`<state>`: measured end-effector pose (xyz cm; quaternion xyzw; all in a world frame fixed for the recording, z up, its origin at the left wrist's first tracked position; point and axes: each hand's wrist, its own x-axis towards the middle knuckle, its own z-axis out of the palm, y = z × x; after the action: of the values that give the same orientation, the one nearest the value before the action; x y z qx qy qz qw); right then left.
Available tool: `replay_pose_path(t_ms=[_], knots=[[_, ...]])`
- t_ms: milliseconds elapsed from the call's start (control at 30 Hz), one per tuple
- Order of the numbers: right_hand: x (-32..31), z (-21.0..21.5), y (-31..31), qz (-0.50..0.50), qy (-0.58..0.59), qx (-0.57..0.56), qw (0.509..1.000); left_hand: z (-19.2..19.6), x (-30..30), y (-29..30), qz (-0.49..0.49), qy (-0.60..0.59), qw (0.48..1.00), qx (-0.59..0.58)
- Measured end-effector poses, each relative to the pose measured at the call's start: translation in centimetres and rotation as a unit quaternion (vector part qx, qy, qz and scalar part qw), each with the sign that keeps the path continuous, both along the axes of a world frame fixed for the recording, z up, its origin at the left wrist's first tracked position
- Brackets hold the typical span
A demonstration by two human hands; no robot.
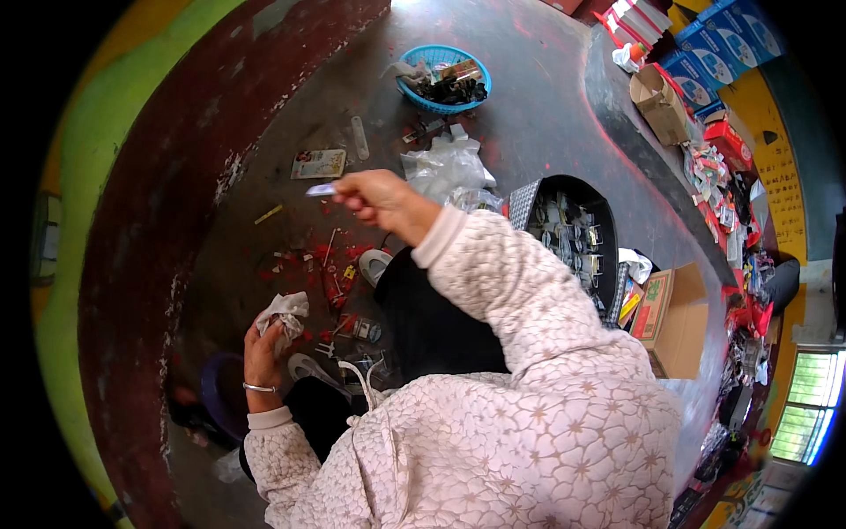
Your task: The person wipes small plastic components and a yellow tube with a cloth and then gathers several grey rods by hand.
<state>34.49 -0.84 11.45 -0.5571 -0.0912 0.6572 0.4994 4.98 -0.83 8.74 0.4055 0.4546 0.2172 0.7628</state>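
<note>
My left hand (263, 353), with a bangle at the wrist, is closed on a crumpled white cloth (284, 310) low at the left, just above my knee. My right hand (381, 199) is stretched forward over the dark floor and pinches a small flat pale piece (321, 189) at its fingertips. Below that hand, small metal and red parts (328, 273) lie scattered on the floor. Both arms wear a quilted pale pink jacket.
A blue basket (414, 89) of dark parts stands far ahead, with a clear plastic bag (445, 167) nearer. A black tray (589, 201) of small parts sits right of my arm. Cardboard boxes (674, 322) and coloured cartons (723, 44) line the right. A small card (318, 163) lies on the floor.
</note>
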Motion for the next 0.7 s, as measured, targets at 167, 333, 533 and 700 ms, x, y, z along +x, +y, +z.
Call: replay_pose_path(t_ms=[167,333,533,700], knots=[[7.2,-7.6,-6.3,-0.026,0.009,-0.107,0.994,-1.2,0.3,0.4,-0.017,-0.015,1.0,0.007],[16.3,-9.3,-3.7,-0.111,-0.104,-0.023,0.988,-1.5,0.1,0.5,-0.002,0.001,1.0,0.002],[25.1,-3.1,0.7,-0.281,-0.236,-0.019,0.93,-1.4,0.8,0.5,-0.013,0.0,1.0,-0.006],[24.7,-7.4,-0.4,-0.245,-0.181,-0.058,0.951,-1.9,0.2,0.3,-0.007,-0.017,1.0,-0.019]])
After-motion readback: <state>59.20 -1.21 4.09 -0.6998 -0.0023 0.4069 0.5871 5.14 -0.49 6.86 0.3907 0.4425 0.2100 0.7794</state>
